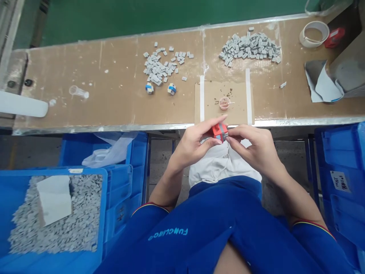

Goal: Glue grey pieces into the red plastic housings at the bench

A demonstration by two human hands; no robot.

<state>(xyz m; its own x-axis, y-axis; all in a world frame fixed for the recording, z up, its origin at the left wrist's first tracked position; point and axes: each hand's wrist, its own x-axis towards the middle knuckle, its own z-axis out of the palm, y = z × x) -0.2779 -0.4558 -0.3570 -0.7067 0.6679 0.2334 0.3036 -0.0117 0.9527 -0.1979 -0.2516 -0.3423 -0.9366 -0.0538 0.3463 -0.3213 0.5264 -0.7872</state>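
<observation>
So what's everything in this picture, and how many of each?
Red and grey rectangular block: one, red with a grey band, between both hands.
Small grey blocks: two loose piles, grey, on the bench; many more in the front-left crate.
Small striped cubes: two, blue, white and yellow, on the bench.
Small round dish: one, pale orange, on a taped cardboard sheet.
Clear plastic scoop: one, clear, left on the bench.
White tape roll: one, white, back right.
Brown workbench: one, brown, ahead.
Blue plastic crates: at least three, blue, both sides.
Left hand: one, on the block.
Right hand: one, on the block.
</observation>
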